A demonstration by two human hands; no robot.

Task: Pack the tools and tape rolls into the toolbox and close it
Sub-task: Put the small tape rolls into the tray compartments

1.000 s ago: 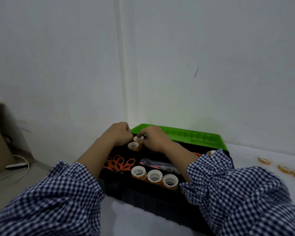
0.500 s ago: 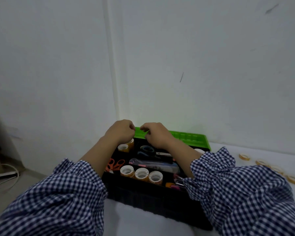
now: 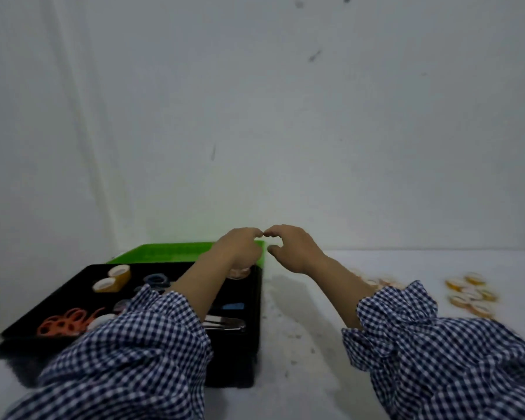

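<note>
Hands: left hand [image 3: 240,250] above the toolbox [image 3: 235,359], fingers curled, grip impossible to tell; right hand [image 3: 294,250] alongside, loosely curled, empty. Toolbox at left of tabletop [image 3: 300,377], lid up. Tape rolls [image 3: 469,295] loose at far right, probably light, stiff, slick; pinch through the core.

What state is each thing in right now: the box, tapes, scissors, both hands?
Toolbox: open, green lid tilted back.
Tape rolls in box: two lying at far left.
Orange scissors: lying inside the box.
Loose tape rolls: on the table, unpacked.
Left hand: curled above the box's far corner; grip unclear.
Right hand: loosely curled, empty.
</note>
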